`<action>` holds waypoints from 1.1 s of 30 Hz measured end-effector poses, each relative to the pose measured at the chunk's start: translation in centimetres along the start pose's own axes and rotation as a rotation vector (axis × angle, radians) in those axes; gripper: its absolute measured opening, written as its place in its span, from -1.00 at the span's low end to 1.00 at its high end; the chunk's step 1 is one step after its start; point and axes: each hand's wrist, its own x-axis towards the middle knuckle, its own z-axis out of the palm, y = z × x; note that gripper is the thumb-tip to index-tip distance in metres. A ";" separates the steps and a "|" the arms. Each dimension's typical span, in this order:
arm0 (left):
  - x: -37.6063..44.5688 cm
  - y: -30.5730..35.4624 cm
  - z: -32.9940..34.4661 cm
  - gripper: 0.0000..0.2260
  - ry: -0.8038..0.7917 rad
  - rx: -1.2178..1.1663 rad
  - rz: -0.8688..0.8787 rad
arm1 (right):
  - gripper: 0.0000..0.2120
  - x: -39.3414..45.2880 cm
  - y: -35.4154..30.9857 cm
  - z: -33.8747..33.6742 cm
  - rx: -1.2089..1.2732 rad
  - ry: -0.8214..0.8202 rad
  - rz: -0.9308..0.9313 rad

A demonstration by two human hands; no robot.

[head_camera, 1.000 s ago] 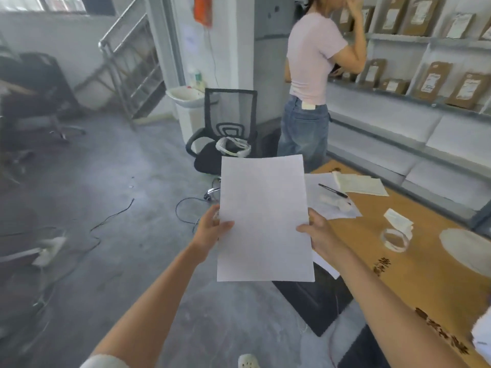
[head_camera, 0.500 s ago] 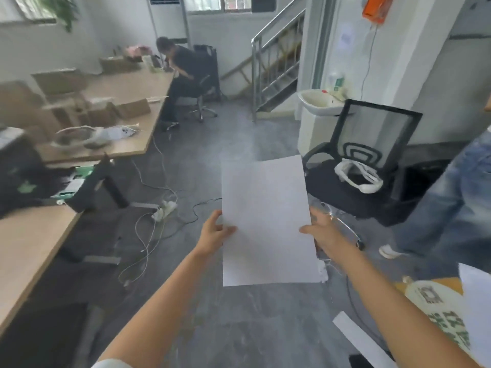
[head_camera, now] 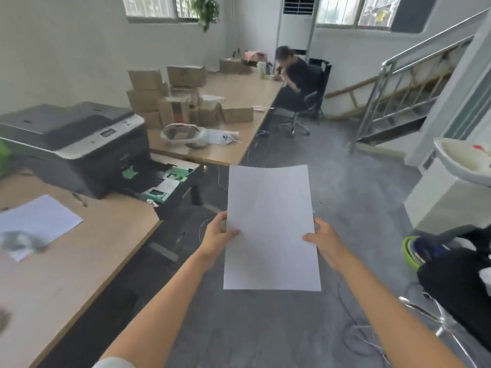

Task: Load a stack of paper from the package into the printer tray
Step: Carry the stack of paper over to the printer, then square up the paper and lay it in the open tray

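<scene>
I hold a white stack of paper [head_camera: 271, 227] upright in front of me over the grey floor. My left hand [head_camera: 218, 235] grips its left edge and my right hand [head_camera: 322, 239] grips its right edge, thumbs on the front. The dark grey printer [head_camera: 77, 139] stands on a wooden desk [head_camera: 66, 266] at the left. Its black paper tray [head_camera: 170, 181] is pulled out toward me, with green guides visible inside. The paper is to the right of the tray and apart from it.
A loose white sheet [head_camera: 37, 221] lies on the near desk. Cardboard boxes [head_camera: 170, 99] crowd the far desk, where a person [head_camera: 295, 73] sits. A staircase railing [head_camera: 403, 83], a white basin [head_camera: 467, 160] and a black chair [head_camera: 457, 282] are at the right. Cables lie on the floor.
My view has swung left, from the orange table and standing person to the printer desk. The paper stays held in both hands in the same grip.
</scene>
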 end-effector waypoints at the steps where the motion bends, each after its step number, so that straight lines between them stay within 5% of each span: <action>1: 1.4 0.5 -1.5 -0.69 0.029 -0.002 0.001 | -0.57 2.2 -1.0 1.5 -0.013 -0.028 -0.003; 21: 10.4 0.0 -26.2 -0.58 0.847 -0.097 -0.125 | -0.69 29.6 -8.7 35.2 -0.212 -0.867 -0.100; 33: 10.3 -1.6 -34.5 -0.68 1.386 -0.083 -0.105 | -0.72 33.2 -10.0 52.5 -0.336 -1.205 -0.253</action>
